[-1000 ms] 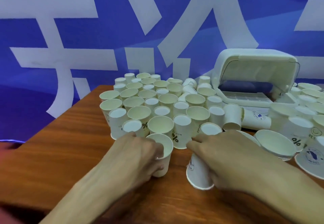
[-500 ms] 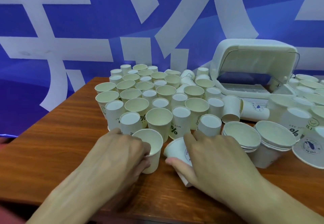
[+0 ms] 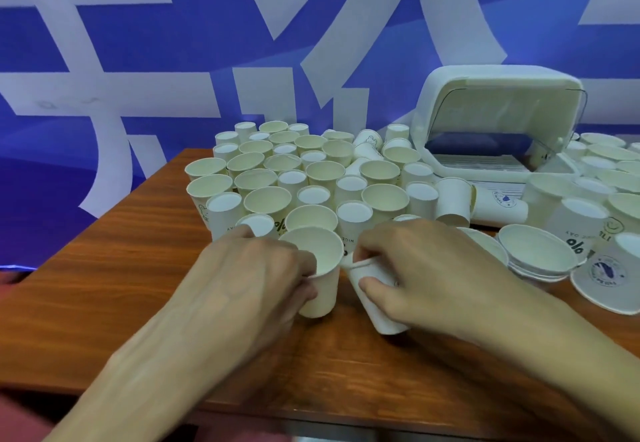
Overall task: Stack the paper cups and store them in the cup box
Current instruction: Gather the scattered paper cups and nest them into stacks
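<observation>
My left hand grips an upright white paper cup that stands on the wooden table, mouth up. My right hand holds a second paper cup tilted on its side, its narrow base pointing toward the upright cup's rim. Behind both hands stands a dense crowd of paper cups, some mouth up, some upside down. The white cup box stands at the back right with its lid raised.
Short stacks of nested cups lie right of my right hand, and more cups crowd the far right. One cup stack lies on its side before the box. A blue wall with white shapes runs behind the table.
My right hand has turned its cup from upside down to lying on its side and brought it up against the upright cup. The left hand kept hold of its cup.
</observation>
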A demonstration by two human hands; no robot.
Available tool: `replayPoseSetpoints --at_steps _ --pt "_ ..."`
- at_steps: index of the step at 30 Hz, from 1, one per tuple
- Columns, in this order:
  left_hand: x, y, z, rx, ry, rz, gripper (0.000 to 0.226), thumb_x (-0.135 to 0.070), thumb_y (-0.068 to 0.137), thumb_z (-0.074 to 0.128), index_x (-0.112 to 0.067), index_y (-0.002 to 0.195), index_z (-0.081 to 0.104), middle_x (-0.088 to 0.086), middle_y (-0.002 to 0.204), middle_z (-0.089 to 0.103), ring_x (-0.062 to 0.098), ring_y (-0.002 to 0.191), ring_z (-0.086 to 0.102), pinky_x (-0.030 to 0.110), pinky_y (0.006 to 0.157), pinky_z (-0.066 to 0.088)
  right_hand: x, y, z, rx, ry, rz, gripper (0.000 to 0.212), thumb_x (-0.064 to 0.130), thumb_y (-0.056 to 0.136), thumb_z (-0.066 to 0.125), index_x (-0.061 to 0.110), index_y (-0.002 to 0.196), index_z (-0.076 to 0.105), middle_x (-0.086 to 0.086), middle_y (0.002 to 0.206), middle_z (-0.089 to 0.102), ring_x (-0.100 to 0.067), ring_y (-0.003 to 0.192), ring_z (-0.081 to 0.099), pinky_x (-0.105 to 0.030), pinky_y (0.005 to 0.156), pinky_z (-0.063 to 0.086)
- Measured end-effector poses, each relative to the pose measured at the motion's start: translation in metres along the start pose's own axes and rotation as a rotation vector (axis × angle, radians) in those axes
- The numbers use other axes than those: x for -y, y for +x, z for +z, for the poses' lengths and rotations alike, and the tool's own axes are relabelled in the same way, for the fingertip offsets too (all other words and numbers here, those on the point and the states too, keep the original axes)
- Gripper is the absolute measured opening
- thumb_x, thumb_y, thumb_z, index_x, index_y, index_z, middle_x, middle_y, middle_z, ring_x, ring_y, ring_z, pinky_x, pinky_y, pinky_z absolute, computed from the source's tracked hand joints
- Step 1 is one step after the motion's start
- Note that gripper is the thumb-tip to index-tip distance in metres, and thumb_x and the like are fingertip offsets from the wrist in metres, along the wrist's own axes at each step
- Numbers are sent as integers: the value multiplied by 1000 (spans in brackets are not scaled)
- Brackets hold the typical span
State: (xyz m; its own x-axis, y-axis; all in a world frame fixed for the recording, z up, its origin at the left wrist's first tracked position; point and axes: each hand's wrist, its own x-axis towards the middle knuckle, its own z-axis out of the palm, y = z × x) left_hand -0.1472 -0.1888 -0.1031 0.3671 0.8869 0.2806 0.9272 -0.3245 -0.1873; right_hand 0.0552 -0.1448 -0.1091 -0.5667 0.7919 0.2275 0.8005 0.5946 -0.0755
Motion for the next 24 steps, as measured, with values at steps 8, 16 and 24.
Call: replayPoseSetpoints --at_steps 8,16,24 --pt "-17 32 -26 -206 -3 -21 26 -47 82 56 -26 69 65 -9 60 63 20 56 60 15 51 13 -20 -12 -33 -269 95 104 16 45 85 57 33 89 67 12 83 66 -15 85 60 -37 68 50" --pt "-54 69 -54 -397 -130 -9 17 -42 81 64 -29 71 66 -11 48 44 27 49 50 22 47 26 -63 -42 -67 -551 396 178 8 42 83 71 35 80 72 23 77 69 -3 70 63 -25 61 47" --pt "-86 96 -63 -405 -219 83 22 -49 79 54 -31 75 66 -13 46 32 23 50 46 24 47 31 -106 -67 -81 -692 419 227 4 33 84 75 32 80 74 15 73 69 -11 70 64 -11 55 37"
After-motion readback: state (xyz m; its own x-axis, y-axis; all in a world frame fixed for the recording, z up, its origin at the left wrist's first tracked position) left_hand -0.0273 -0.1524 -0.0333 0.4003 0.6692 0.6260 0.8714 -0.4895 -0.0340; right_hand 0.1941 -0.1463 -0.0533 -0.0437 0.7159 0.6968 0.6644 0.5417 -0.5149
